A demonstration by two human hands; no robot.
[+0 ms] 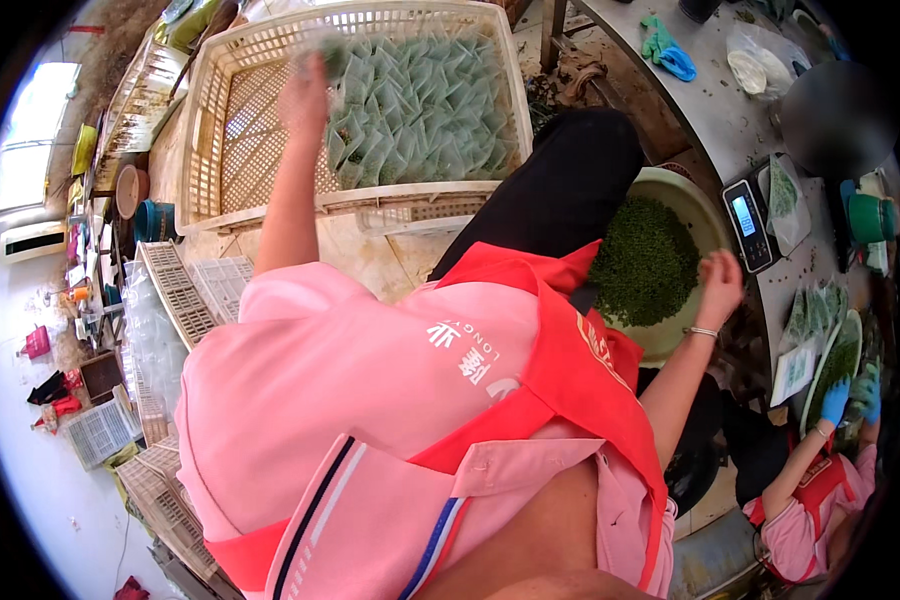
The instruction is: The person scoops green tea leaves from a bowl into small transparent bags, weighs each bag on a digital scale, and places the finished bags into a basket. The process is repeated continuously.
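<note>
The left hand (305, 95), blurred, is stretched over the cream plastic crate (220, 120), seemingly dropping a small green packet (335, 55) onto the stacked packets (425, 105) filling the crate's right half; whether its fingers are apart cannot be told. The right hand (720, 280), fingers loosely curled and empty, hangs beside the basin (705, 215) of loose green leaves (645, 260). Another packet probably comes next.

The person wears a pink short-sleeved polo shirt (350, 390) whose collar is trimmed with dark blue, white and red stripes. Over it lies a red apron (570, 380) with white markings on the chest and a strap running across the front, and below it black trousers (570, 180) show. A thin silver bracelet (703, 331) circles the right wrist.
</note>
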